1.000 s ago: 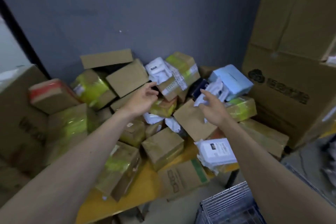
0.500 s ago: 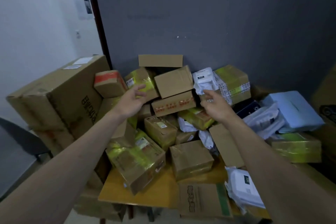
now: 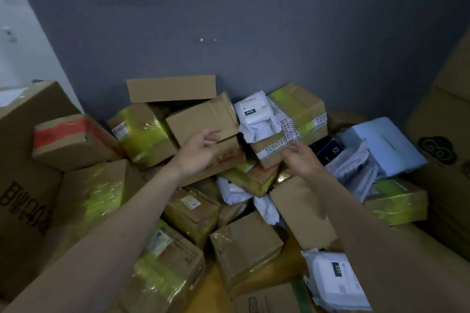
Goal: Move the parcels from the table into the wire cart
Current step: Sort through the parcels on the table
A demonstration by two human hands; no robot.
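My left hand [image 3: 201,151] hovers open over a plain box [image 3: 201,119], while my right hand [image 3: 301,160] pinches the striped tape [image 3: 288,126] on a taped box [image 3: 297,119].

A heap of parcels covers the table [image 3: 287,265], piled against the wall [image 3: 229,20] at the far side. At the far top of the heap a flat box [image 3: 171,87] lies on a tilted box [image 3: 201,119]. Right of these a soft mailer bag [image 3: 255,115] leans against a taped box [image 3: 297,119]. The left hand [image 3: 197,151] hovers before the tilted box; the right hand [image 3: 301,160] is at the near edge of the taped box. Far right lies a padded envelope [image 3: 381,145], with a big carton [image 3: 447,160] beyond it. On the left stands another large carton [image 3: 23,160]. Near right, a labelled bag [image 3: 335,279] rests at the table's edge.
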